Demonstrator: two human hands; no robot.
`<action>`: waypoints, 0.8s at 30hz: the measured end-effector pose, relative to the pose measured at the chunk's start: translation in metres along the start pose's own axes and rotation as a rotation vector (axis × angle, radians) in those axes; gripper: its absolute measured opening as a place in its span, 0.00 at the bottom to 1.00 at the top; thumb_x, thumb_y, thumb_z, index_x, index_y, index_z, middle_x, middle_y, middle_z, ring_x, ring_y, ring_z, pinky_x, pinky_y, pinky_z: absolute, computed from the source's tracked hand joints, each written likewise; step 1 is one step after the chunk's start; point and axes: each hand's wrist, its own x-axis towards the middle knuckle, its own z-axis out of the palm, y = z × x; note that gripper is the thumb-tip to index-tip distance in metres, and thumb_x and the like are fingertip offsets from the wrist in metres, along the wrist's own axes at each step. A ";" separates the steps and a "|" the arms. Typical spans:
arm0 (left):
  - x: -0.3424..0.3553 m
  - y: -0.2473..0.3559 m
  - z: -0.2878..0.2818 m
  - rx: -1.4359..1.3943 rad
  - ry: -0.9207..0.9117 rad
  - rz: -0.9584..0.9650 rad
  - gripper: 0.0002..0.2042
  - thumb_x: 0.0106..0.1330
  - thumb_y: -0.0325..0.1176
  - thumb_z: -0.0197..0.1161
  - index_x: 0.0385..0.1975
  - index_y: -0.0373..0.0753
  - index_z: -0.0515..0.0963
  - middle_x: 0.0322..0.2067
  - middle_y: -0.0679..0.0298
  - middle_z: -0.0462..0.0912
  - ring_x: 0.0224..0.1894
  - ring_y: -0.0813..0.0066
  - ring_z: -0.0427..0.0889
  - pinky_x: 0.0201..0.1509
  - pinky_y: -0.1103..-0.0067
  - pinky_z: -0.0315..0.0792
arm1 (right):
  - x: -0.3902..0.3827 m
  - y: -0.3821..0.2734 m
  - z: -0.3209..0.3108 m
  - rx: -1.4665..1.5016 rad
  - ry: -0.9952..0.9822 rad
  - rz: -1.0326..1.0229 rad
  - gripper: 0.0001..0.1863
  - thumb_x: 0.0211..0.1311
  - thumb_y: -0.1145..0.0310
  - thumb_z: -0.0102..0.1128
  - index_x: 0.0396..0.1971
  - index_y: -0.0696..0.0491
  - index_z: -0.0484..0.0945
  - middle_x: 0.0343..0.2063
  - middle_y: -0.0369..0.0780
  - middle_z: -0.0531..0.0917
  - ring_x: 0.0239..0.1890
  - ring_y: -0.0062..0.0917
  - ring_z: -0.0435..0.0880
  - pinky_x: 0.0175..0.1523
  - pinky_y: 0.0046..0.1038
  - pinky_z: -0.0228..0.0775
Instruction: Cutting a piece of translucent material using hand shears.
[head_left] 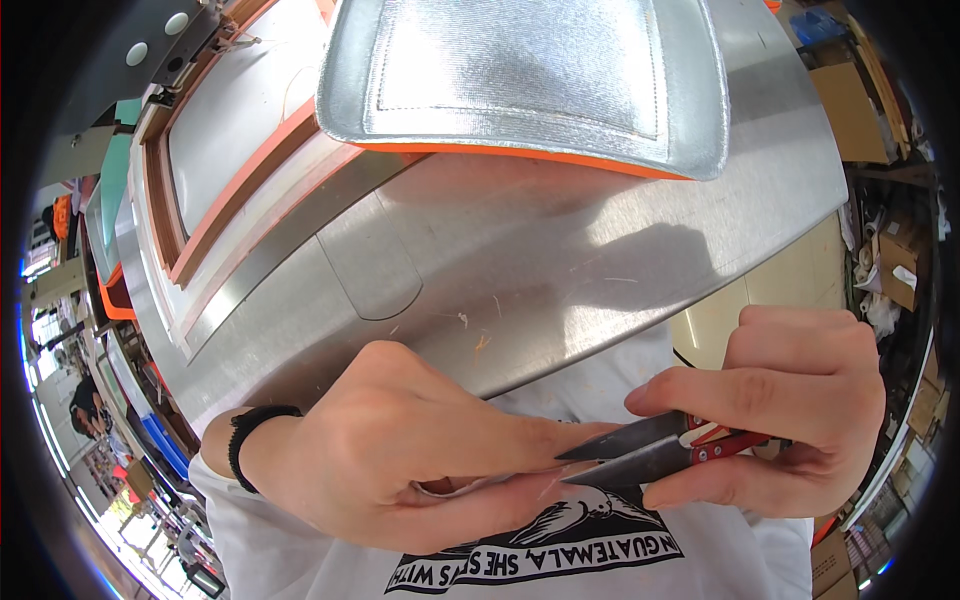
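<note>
Hands with thread snips over a white shirt
Left hand (400, 450) at 7 o'clock pinches something small I cannot identify; right hand (790, 410) at 4 o'clock squeezes red-handled snips (650, 455), blades slightly parted, pointing at the left fingertips, below the steel table (620, 260)

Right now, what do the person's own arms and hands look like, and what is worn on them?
Both hands are bare, without gloves or rings in view. The left hand has a black band around the wrist and no sleeve on the forearm. The right hand shows no band; its wrist is out of view.
</note>
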 end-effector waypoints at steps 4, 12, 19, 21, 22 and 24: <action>0.000 0.003 -0.002 -0.002 -0.011 -0.017 0.12 0.40 0.20 0.58 0.28 0.24 0.77 0.08 0.60 0.72 0.05 0.78 0.64 0.09 0.84 0.54 | 0.001 0.000 0.000 0.011 0.000 0.010 0.23 0.29 0.56 0.71 0.26 0.57 0.80 0.06 0.31 0.66 0.07 0.14 0.59 0.12 0.17 0.44; 0.000 0.003 -0.008 0.041 -0.074 -0.057 0.11 0.50 0.24 0.60 0.35 0.33 0.77 0.10 0.64 0.71 0.08 0.74 0.67 0.12 0.82 0.59 | 0.015 -0.009 0.014 0.244 0.077 0.129 0.15 0.28 0.73 0.68 0.24 0.57 0.79 0.09 0.32 0.68 0.10 0.12 0.60 0.14 0.15 0.45; -0.002 -0.006 -0.006 0.007 -0.063 -0.063 0.11 0.51 0.25 0.60 0.36 0.35 0.77 0.11 0.62 0.72 0.09 0.69 0.67 0.14 0.81 0.61 | 0.020 -0.005 0.030 0.335 0.150 0.034 0.11 0.30 0.82 0.60 0.22 0.59 0.77 0.13 0.35 0.73 0.12 0.13 0.66 0.16 0.14 0.49; -0.006 -0.007 -0.001 -0.010 -0.007 -0.063 0.11 0.51 0.25 0.60 0.36 0.36 0.77 0.11 0.62 0.72 0.08 0.71 0.67 0.14 0.82 0.61 | 0.020 -0.005 0.032 0.305 0.281 0.035 0.08 0.36 0.83 0.56 0.22 0.59 0.75 0.15 0.35 0.74 0.14 0.12 0.66 0.17 0.13 0.50; -0.006 -0.004 0.000 -0.030 -0.010 -0.103 0.10 0.52 0.25 0.60 0.36 0.36 0.78 0.10 0.64 0.71 0.08 0.75 0.64 0.13 0.84 0.59 | 0.019 -0.005 0.031 0.272 0.348 0.034 0.06 0.40 0.80 0.55 0.24 0.59 0.74 0.15 0.34 0.72 0.14 0.11 0.65 0.18 0.13 0.50; 0.000 0.011 -0.001 -0.068 -0.024 -0.162 0.10 0.52 0.24 0.60 0.36 0.37 0.78 0.08 0.67 0.70 0.07 0.84 0.60 0.11 0.86 0.54 | 0.008 -0.005 0.015 0.102 0.603 0.172 0.04 0.49 0.75 0.53 0.26 0.59 0.71 0.15 0.31 0.69 0.15 0.10 0.62 0.19 0.13 0.49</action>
